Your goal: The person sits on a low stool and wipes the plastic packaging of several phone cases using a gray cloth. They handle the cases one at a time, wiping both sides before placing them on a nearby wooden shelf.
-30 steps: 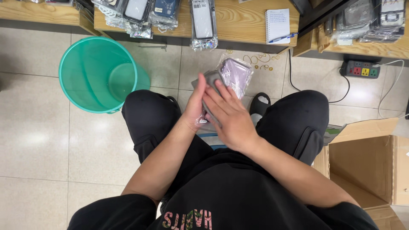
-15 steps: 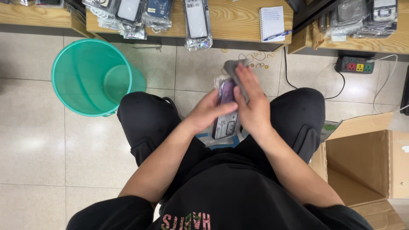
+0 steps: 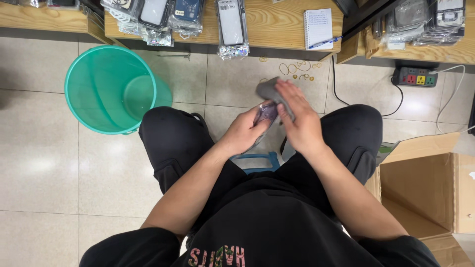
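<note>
Tiled floor w/ a green bin [image 3: 116, 89] at upper left. Mid-frame, left hand [image 3: 246, 129] grips a purple phone case [image 3: 267, 112]; right hand [image 3: 298, 118] pinches a grey piece [image 3: 269, 90] just above it. Loose pinch = grey piece could slip & drop to the floor.

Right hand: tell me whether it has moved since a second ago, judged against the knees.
Yes. The right hand has moved forward, past the knees toward the rubber bands on the floor, pulling a grey piece.

A: Item under the left hand [image 3: 246, 131]?
B: Purple packet [image 3: 267, 112], mostly covered by fingers; kind cannot be told.
A: Grey piece [image 3: 269, 90] in the right hand [image 3: 299, 123]?
B: Motion-blurred.
A: Edges?
B: Cardboard box [image 3: 425, 188] cut off right; worktop [image 3: 282, 24] packets cut off top.
</note>
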